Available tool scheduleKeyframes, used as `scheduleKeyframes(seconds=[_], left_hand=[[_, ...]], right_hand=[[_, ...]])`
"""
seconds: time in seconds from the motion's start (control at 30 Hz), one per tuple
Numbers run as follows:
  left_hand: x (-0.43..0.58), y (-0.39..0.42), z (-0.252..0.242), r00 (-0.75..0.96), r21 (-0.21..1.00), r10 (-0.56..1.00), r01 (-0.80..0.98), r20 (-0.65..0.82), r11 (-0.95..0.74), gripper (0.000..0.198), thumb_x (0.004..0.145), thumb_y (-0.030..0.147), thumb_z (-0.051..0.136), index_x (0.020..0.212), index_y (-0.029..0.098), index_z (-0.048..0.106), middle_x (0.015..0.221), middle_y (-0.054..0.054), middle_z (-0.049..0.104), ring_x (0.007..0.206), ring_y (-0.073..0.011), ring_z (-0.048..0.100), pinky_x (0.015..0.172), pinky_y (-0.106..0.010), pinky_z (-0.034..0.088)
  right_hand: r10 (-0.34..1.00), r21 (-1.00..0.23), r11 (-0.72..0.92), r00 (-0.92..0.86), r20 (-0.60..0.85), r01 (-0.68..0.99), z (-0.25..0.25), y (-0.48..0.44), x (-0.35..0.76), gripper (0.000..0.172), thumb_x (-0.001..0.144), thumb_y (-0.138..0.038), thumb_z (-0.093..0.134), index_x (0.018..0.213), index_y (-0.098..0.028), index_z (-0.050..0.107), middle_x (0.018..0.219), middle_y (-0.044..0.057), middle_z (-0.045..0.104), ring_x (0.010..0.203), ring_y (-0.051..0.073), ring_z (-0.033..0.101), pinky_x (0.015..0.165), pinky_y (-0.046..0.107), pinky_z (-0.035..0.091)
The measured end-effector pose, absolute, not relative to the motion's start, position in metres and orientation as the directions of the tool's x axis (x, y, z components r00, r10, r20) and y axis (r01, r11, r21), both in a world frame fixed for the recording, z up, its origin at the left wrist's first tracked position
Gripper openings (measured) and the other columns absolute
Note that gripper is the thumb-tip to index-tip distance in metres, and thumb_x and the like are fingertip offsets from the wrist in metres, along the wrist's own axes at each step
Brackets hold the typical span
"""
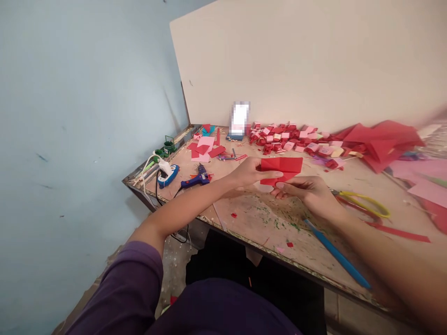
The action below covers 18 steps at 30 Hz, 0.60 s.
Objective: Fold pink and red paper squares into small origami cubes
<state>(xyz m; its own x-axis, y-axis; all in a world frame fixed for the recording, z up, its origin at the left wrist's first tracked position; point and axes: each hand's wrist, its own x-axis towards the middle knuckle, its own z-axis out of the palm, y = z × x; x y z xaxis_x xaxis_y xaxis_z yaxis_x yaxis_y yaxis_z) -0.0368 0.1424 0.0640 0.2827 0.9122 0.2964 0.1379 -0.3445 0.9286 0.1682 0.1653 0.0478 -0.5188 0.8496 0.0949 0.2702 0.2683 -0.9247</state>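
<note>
A piece of red paper (288, 165) with crease lines is held up over the table. My left hand (253, 172) grips its left side, thumb in front and the other fingers behind. At the paper's lower edge, my right hand (305, 190) pinches with thumb and forefinger closed on it. Just right of that hand lie scissors (366, 204) with yellow and orange handles, partly hidden by the wrist. A blue stick-like tool (337, 253) rests on the table below my right forearm.
Small red and pink folded paper pieces (289, 137) are heaped along the back. Larger red paper (380, 142) lies at the right. A blue glue gun (195, 179), a power strip (168, 176) with cables and a lit phone (240, 118) stand left and back. Scraps litter the table (251, 223).
</note>
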Motion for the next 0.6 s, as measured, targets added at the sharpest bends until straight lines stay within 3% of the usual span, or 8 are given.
scheduleKeyframes(seconds=[0.37, 0.53, 0.6], left_hand=[[-0.033, 0.141, 0.059, 0.269, 0.934, 0.915, 0.115, 0.300, -0.339, 0.037, 0.073, 0.049, 0.077, 0.075, 0.012, 0.069, 0.076, -0.005, 0.068, 0.074, -0.0164, 0.061, 0.074, -0.028, 0.049], [-0.022, 0.116, 0.064, 0.146, 0.944, 0.961, 0.200, 0.237, -0.263, 0.032, 0.071, 0.043, 0.080, 0.081, 0.014, 0.074, 0.083, -0.003, 0.075, 0.079, -0.0191, 0.065, 0.077, -0.030, 0.053], [-0.021, 0.114, 0.063, 0.197, 0.953, 0.955, 0.166, 0.221, -0.254, 0.028, 0.076, 0.041, 0.076, 0.089, 0.016, 0.075, 0.084, -0.001, 0.077, 0.079, -0.0192, 0.066, 0.077, -0.032, 0.054]], right_hand=[[0.822, -0.937, 0.245, -0.567, 0.063, 0.251, 0.042, 0.171, 0.172, 0.040, 0.077, -0.057, 0.078, 0.079, -0.017, 0.081, 0.081, 0.011, 0.079, 0.070, 0.023, 0.072, 0.072, 0.035, 0.056], [0.846, -0.940, 0.270, -0.518, 0.129, 0.207, 0.045, 0.152, 0.180, 0.039, 0.078, -0.057, 0.078, 0.077, -0.018, 0.080, 0.075, 0.005, 0.077, 0.073, 0.023, 0.071, 0.070, 0.031, 0.053], [0.833, -0.957, 0.249, -0.538, 0.132, 0.151, 0.042, 0.153, 0.180, 0.041, 0.078, -0.058, 0.078, 0.080, -0.017, 0.079, 0.078, 0.005, 0.077, 0.073, 0.020, 0.071, 0.068, 0.028, 0.052]])
